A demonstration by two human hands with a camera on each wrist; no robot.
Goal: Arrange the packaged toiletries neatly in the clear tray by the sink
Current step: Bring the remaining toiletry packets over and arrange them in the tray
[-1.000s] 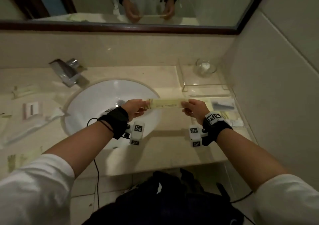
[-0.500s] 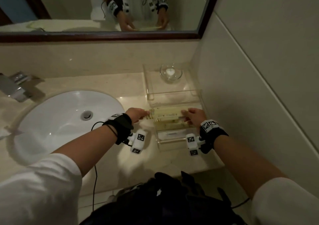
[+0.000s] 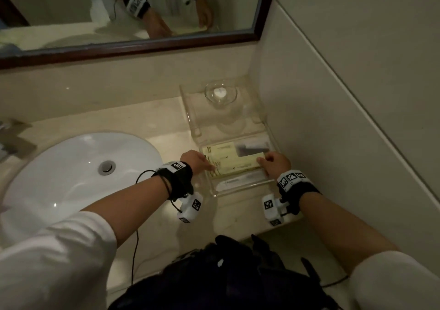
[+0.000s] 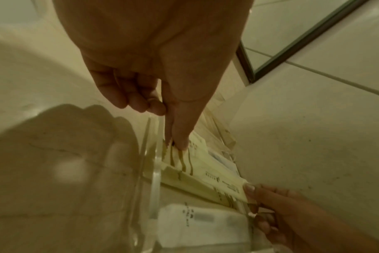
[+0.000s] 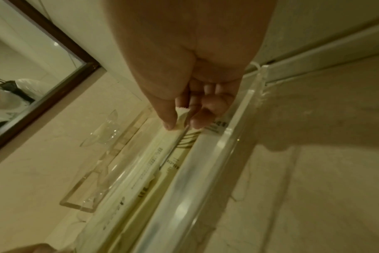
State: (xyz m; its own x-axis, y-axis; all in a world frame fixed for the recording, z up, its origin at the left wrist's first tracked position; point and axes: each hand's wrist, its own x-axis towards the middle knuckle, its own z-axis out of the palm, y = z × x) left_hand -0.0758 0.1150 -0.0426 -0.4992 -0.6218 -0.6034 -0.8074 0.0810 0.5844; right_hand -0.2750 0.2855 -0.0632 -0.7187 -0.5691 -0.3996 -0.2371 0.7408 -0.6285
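White sink [image 3: 71, 167], mirror [image 3: 119, 12], glass dish [image 3: 220, 94].

Glossy clear acrylic tray [image 3: 270, 128] on polished stone counter [image 3: 154, 119]. My fingers [image 5: 170, 119] pinch a crinkly plastic sachet [image 3: 234, 164] (serrated edge); the white basin [image 3: 71, 167] gleams.

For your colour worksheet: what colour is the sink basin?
White round sink basin; clearest in the head view.

pale yellow packets [image 3: 228, 162] | flat, side by side | in clear tray [image 3: 240, 188]
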